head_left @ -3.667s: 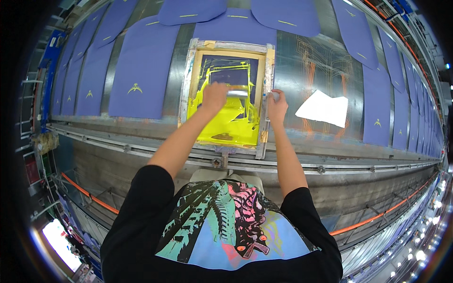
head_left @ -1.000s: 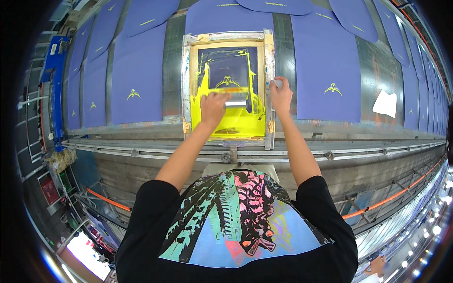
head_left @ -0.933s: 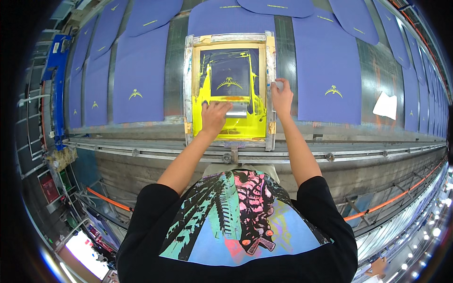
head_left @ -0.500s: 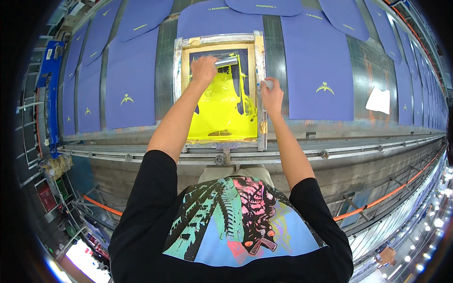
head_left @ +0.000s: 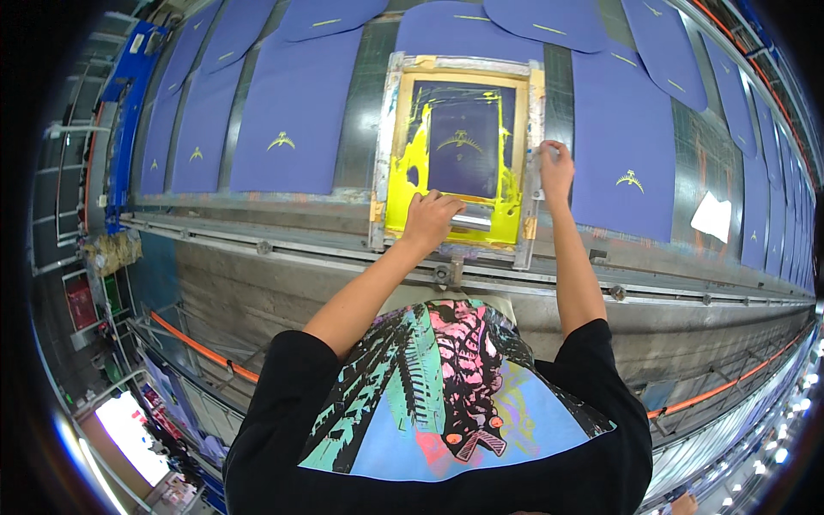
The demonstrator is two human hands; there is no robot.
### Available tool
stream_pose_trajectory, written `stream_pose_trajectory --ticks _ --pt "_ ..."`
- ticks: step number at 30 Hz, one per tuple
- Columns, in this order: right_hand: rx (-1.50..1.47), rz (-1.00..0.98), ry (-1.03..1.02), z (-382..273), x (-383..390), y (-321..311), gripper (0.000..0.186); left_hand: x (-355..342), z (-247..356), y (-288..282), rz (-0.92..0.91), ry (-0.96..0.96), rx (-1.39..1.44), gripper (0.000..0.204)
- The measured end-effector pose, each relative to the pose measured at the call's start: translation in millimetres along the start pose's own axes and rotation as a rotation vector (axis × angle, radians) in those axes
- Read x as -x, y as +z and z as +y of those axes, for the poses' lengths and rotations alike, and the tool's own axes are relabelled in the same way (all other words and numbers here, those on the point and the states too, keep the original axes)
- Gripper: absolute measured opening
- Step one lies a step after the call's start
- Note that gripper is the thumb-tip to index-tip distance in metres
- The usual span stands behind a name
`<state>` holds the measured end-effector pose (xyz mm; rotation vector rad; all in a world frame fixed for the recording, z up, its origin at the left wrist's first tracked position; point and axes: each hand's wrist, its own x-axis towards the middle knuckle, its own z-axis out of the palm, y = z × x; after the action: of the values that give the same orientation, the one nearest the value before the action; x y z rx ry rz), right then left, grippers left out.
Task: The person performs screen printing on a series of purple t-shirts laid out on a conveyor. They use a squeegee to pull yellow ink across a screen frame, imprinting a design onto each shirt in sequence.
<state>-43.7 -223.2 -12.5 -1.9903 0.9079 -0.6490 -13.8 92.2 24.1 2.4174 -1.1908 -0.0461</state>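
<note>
Left grip (head_left: 431,220) clamps the shiny metal squeegee (head_left: 474,218), down from twelve to six o'clock inside the rectangular frame (head_left: 385,154)! Right grip (head_left: 556,168) pinches a pale knob (head_left: 544,148).

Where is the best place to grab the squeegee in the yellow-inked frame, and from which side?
Probably the long metal bar of the squeegee, from above and the person's side: it lies crosswise near that end, with the frame bordering it all around. The left hand covers its left end; the right part is exposed.
</note>
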Motion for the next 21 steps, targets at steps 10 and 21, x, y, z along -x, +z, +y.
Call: stream_pose_trajectory --ticks 10,21 --pt "0.023 0.023 -0.18 -60.4 -18.6 -44.8 0.025 1.2 33.1 -3.8 0.141 -0.012 0.087 0.053" --pt "-0.032 0.023 -0.037 -71.0 42.7 44.3 0.025 35.0 -65.5 -60.2 0.033 -0.145 0.218 0.041"
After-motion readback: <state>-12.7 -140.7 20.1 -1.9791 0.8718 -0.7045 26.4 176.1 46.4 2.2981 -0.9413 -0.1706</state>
